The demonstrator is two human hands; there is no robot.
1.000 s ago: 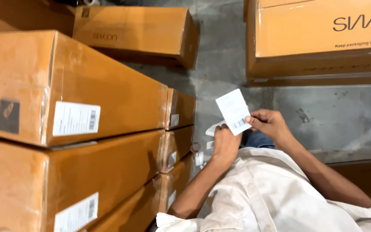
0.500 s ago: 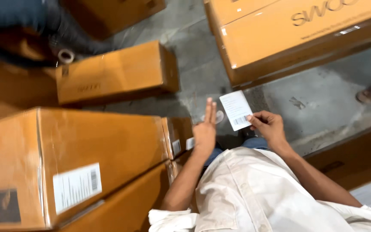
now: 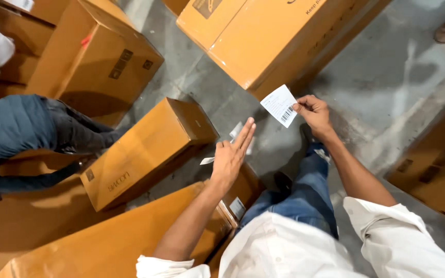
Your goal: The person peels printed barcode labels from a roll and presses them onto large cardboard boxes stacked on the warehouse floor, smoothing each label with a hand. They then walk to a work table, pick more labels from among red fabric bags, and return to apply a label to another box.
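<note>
White rectangular barcode label [image 3: 279, 105]: held tilted, printed face up, right edge pinched between right-hand fingertips [image 3: 298, 107]; remainder juts free to the left.

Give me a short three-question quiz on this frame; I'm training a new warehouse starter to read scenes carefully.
1. True or false: the right hand pinches a white barcode label by its edge.
2. Multiple choice: the left hand is A) gripping a box flap, B) held open over the floor with fingers extended, C) holding a tape roll.
3. Fill in: the long cardboard box lying left of the left hand rests on the grey ____ floor.

Key
1. True: thumb and fingers hold the label's right edge.
2. B: the palm is empty and the fingers are straight.
3. Concrete.
</note>
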